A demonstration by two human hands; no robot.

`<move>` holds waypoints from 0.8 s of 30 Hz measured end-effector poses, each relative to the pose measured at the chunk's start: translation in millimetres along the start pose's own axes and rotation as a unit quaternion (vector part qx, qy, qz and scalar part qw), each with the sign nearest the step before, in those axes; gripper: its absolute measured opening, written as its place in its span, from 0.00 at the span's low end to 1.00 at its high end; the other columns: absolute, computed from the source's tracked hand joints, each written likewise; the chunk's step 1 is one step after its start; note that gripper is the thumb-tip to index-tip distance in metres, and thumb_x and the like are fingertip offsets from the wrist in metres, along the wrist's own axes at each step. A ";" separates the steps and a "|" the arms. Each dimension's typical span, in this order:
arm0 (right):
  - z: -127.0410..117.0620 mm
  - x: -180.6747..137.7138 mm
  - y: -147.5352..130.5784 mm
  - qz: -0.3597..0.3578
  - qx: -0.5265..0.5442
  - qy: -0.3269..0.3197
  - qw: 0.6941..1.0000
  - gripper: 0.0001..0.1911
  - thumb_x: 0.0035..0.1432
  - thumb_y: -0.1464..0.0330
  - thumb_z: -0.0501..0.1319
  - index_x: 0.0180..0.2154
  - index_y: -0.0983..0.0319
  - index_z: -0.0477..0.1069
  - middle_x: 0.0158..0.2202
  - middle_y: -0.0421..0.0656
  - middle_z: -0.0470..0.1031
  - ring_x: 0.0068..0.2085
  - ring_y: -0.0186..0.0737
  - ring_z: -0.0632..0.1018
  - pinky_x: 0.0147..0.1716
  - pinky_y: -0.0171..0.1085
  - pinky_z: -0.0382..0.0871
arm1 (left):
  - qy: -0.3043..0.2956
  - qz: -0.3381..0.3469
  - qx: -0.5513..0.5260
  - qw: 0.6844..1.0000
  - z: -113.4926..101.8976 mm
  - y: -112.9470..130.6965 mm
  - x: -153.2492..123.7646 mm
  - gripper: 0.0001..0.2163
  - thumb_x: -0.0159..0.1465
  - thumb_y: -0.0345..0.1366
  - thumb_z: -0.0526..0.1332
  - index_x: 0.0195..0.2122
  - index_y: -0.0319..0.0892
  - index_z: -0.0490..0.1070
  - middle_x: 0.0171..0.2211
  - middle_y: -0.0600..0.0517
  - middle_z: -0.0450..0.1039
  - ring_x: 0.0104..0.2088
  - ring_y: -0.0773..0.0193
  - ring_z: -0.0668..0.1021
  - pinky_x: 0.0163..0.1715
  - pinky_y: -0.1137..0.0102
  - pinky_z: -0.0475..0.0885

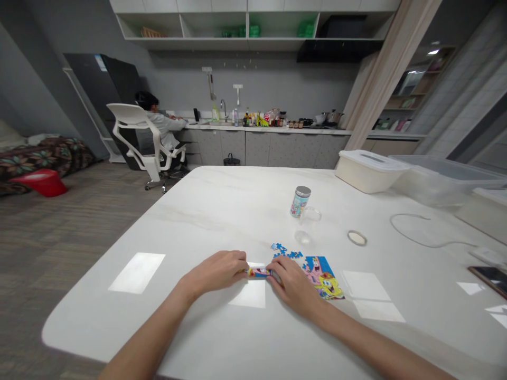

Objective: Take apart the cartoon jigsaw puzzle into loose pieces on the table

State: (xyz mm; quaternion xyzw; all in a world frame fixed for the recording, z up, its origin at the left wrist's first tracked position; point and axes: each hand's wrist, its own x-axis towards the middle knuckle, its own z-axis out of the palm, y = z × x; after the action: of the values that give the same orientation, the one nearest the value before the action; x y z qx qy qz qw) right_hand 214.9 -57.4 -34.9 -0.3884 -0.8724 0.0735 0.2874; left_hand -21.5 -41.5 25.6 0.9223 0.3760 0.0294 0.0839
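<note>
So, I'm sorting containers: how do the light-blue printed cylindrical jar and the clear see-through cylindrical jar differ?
The light-blue printed jar carries colourful pictures; the clear see-through jar looks unprinted. The printed jar has a silver round lid on, while the clear jar's top is open. Both are on the white table.

Left hand (221, 273) and right hand (295, 285) face each other — both curled.

One head cam, wide view, facing forward and down across white table (190, 211). Left hand (222, 270) and right hand (296, 285) near, around 6 o'clock; kitchen counter (293, 149) well off at 12, office chair (127, 112) far at 10.
</note>
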 end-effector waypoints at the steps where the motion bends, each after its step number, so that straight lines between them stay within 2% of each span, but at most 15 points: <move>1: 0.2 0.0 0.2 0.002 -0.001 0.005 1.000 0.06 0.64 0.73 0.55 0.42 0.62 0.70 0.39 0.48 0.72 0.40 0.44 0.75 0.40 0.44 0.72 | 0.005 -0.005 0.004 1.000 -0.2 0.2 -0.2 0.11 0.68 0.32 0.54 0.32 0.41 0.75 0.35 0.51 0.73 0.31 0.66 0.75 0.30 0.71 0.63; 6: 1.6 -0.5 1.7 0.006 -0.019 0.012 1.000 0.10 0.64 0.72 0.55 0.45 0.62 0.71 0.40 0.49 0.72 0.41 0.45 0.75 0.41 0.44 0.72 | 0.022 -0.006 0.033 0.999 3.2 1.4 0.5 0.10 0.65 0.35 0.59 0.28 0.40 0.75 0.32 0.52 0.71 0.28 0.67 0.74 0.28 0.71 0.62; 12: 2.2 -0.7 1.8 -0.007 -0.044 0.019 0.999 0.12 0.65 0.72 0.54 0.48 0.61 0.71 0.40 0.49 0.72 0.40 0.45 0.75 0.39 0.44 0.72 | 0.004 0.005 0.039 0.999 7.4 -1.0 1.7 0.12 0.62 0.40 0.65 0.24 0.39 0.73 0.29 0.51 0.70 0.28 0.64 0.74 0.27 0.70 0.61; 16: 1.9 -0.1 -0.1 -0.003 -0.055 0.015 0.998 0.13 0.64 0.72 0.54 0.48 0.62 0.71 0.39 0.49 0.72 0.41 0.46 0.75 0.40 0.45 0.72 | 0.022 0.022 0.037 0.999 10.2 -2.8 1.5 0.09 0.61 0.41 0.66 0.34 0.41 0.74 0.31 0.51 0.74 0.31 0.62 0.77 0.30 0.70 0.63; 18: 1.6 0.3 -1.5 0.004 -0.055 0.009 0.998 0.13 0.64 0.72 0.54 0.49 0.63 0.71 0.40 0.49 0.72 0.41 0.46 0.75 0.40 0.45 0.73 | 0.030 0.031 0.045 0.998 12.2 -2.7 2.1 0.08 0.61 0.39 0.66 0.38 0.41 0.74 0.32 0.52 0.75 0.32 0.61 0.78 0.31 0.69 0.64; 21: 1.9 -0.2 -3.1 0.007 -0.061 -0.003 0.998 0.14 0.63 0.71 0.56 0.50 0.63 0.70 0.40 0.50 0.72 0.41 0.47 0.75 0.41 0.47 0.73 | 0.028 0.036 0.077 0.996 14.5 -1.7 3.9 0.02 0.61 0.31 0.61 0.33 0.40 0.73 0.28 0.52 0.75 0.30 0.60 0.78 0.29 0.68 0.64; 24: 3.4 -2.6 -2.1 -0.002 -0.071 0.012 0.997 0.20 0.63 0.69 0.56 0.56 0.64 0.65 0.43 0.51 0.73 0.44 0.49 0.75 0.43 0.48 0.73 | 0.038 0.044 0.081 0.995 15.1 -0.6 5.7 0.04 0.58 0.27 0.59 0.30 0.41 0.71 0.25 0.52 0.74 0.27 0.61 0.77 0.27 0.69 0.63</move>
State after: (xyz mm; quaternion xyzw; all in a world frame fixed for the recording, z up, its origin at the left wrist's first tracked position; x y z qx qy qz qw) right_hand 213.0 -60.4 -38.1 -0.4070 -0.8728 0.0062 0.2694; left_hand -16.0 -39.1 10.7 0.9399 0.3394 0.0371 -0.0069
